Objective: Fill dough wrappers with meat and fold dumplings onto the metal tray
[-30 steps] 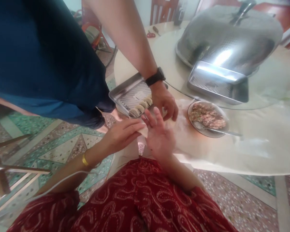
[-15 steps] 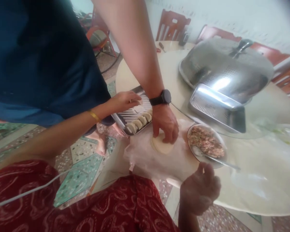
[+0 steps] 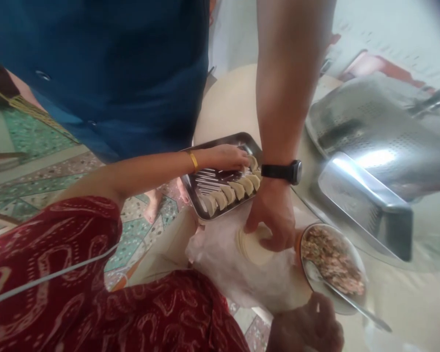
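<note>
My left hand (image 3: 231, 157), with a yellow bracelet at the wrist, reaches over a dark metal tray (image 3: 195, 196). Its fingers are closed on a pale folded dumpling (image 3: 253, 162) near the tray's far side, partly hidden by the fingertips. A row of dumplings (image 3: 237, 190) lies along the tray's near side. My right hand (image 3: 308, 325) is low at the table edge, fingers curled in, with nothing visible in it. Just beyond it is a bowl of minced filling (image 3: 332, 256) with a metal spoon (image 3: 348, 299) resting in it.
A co-worker's hand (image 3: 275, 212) with a black watch presses on a stack of round dough wrappers (image 3: 254, 248) on a plastic sheet (image 3: 227, 264). An empty metal pan (image 3: 366, 210) and a large perforated metal cover (image 3: 385, 132) stand at the right. The co-worker's body is close at the left.
My left hand has moved right and deeper over the tray, down to the dumplings. My view has shifted. The co-worker's hand stays at the wrappers, while my right hand remains near the bowl.
</note>
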`<state>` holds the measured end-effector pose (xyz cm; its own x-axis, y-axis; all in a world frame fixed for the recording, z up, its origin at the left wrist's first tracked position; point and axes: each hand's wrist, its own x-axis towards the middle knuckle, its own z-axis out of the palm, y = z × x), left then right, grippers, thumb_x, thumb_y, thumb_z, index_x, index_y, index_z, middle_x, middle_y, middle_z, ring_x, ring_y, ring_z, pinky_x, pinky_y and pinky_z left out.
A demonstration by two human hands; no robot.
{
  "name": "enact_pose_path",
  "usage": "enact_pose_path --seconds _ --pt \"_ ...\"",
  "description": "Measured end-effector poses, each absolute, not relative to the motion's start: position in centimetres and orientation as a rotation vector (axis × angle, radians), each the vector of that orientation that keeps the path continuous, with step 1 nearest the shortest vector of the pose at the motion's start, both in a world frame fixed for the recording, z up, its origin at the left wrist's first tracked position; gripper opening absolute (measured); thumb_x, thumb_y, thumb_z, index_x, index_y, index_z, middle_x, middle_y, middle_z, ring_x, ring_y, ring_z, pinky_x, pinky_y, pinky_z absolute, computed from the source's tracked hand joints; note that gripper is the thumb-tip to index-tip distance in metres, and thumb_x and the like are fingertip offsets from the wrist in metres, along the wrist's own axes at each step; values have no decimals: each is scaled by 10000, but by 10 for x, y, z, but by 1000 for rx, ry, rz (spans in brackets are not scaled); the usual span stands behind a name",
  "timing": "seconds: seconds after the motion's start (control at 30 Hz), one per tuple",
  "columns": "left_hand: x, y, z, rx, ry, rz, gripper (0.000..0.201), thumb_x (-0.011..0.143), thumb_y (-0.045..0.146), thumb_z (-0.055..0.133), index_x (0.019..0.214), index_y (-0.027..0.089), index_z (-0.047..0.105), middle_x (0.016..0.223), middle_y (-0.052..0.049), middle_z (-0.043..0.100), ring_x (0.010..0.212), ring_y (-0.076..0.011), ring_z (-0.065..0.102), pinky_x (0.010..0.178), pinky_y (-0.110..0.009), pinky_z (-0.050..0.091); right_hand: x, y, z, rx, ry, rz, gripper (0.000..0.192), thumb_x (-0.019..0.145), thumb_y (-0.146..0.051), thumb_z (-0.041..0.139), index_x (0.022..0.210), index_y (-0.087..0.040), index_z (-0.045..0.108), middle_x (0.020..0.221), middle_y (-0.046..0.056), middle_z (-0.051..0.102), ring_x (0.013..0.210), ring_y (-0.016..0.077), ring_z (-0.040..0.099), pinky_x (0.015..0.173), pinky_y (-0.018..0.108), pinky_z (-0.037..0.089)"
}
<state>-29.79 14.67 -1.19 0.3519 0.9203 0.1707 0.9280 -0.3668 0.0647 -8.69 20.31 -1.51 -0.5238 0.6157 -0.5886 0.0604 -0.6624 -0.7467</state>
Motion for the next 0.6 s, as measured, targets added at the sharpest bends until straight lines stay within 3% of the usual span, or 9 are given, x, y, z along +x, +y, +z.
enact_pose_path --seconds 0.13,0.3,0.47,0.6 --pt "-296 152 -12 -2571 -1698 -300 221 935 246 533 1087 247 693 1089 -50 718 853 -176 652 657 -272 382 -112 223 1 -1749 -1070 2147 379 680 134 592 950 -131 566 776 -125 585 314 12 358 354 172 403" --pt "-294 157 -10 -2625 -1671 -304 228 912 215 553 1072 256 711 1119 -49 720 873 -180 655 683 -280 396 -122 229 10 -2658 -1085 1694 510 585 247 456 910 -127 579 777 -140 609 285 -12 383 399 134 430" --pt "-291 159 -9 -2615 -1658 -294 238 906 203 567 1088 251 713 1096 -67 718 824 -180 649 638 -284 367 -130 238 -2 -2382 -1281 1792 414 619 212 437 772 -141 588 698 -160 594 289 -16 402 420 124 430" --pt "-291 161 -11 -2615 -1627 -269 251 907 192 562 1104 249 707 1120 -69 703 822 -173 647 642 -278 365 -133 237 -19 -2317 -1501 1750 360 562 200 538 592 -159 541 622 -145 547 360 28 496 495 182 510"
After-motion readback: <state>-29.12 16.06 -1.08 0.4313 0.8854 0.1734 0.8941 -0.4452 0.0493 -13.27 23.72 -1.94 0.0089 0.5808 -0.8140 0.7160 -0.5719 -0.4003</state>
